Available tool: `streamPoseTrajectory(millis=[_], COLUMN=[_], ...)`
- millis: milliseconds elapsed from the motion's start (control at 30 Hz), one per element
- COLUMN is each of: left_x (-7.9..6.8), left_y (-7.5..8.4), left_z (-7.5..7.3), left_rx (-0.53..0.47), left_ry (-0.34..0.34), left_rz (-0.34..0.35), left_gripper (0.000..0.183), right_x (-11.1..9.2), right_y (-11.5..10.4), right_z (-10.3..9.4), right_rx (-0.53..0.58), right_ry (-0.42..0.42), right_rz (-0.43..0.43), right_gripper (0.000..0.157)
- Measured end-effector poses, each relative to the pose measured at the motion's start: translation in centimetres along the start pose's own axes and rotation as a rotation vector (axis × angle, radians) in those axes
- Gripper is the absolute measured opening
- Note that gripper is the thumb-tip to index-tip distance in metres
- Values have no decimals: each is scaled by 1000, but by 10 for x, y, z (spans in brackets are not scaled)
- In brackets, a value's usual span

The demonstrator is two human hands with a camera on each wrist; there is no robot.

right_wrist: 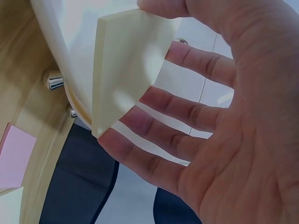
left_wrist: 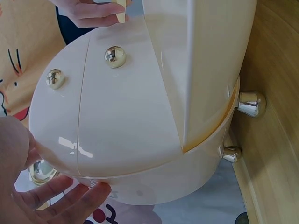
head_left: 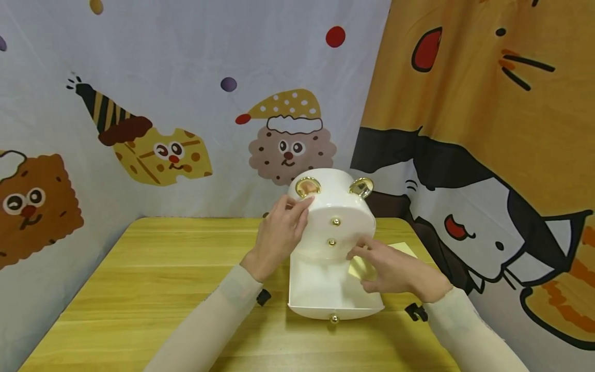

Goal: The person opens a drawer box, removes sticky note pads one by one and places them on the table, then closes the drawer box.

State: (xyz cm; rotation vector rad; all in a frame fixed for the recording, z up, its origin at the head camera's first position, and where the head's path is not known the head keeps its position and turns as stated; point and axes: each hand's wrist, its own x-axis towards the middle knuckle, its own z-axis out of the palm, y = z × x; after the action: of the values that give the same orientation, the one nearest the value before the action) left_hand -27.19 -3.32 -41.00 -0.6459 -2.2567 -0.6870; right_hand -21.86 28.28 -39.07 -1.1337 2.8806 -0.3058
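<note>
A glossy white drawer box point(head_left: 332, 178) with gold ears and round gold knobs stands on the table. Its bottom drawer point(head_left: 321, 289) is pulled out toward me; the two drawer fronts above it are closed. My left hand point(head_left: 281, 232) rests its fingertips against the box's upper left side, below the left ear point(head_left: 308, 186). Over the right side of the pulled-out drawer, my right hand point(head_left: 395, 266) holds a pale yellow pad of sticky notes point(right_wrist: 131, 60). The thumb lies on one edge of the pad and the fingertips on the opposite edge, as the right wrist view shows.
Right of the box, a pale yellow piece point(head_left: 403, 249) lies on the wooden table point(head_left: 186, 268). A pink pad point(right_wrist: 17, 154) and a pale pad point(right_wrist: 10, 207) appear in the right wrist view. Gold feet point(left_wrist: 251, 103) support the box. Behind hangs a cartoon-printed curtain point(head_left: 186, 51).
</note>
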Motion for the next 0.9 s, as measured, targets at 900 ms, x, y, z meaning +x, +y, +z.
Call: streamPoseTrajectory(millis=[900], left_x=[-1], left_y=[0], left_z=[0], left_rx=[-7], left_ry=[-6], left_rz=[1], left_gripper=[37], right_x=[-22], right_y=[26], right_z=[0], right_rx=[78], right_ry=[-1], right_rz=[199], right_gripper=[53])
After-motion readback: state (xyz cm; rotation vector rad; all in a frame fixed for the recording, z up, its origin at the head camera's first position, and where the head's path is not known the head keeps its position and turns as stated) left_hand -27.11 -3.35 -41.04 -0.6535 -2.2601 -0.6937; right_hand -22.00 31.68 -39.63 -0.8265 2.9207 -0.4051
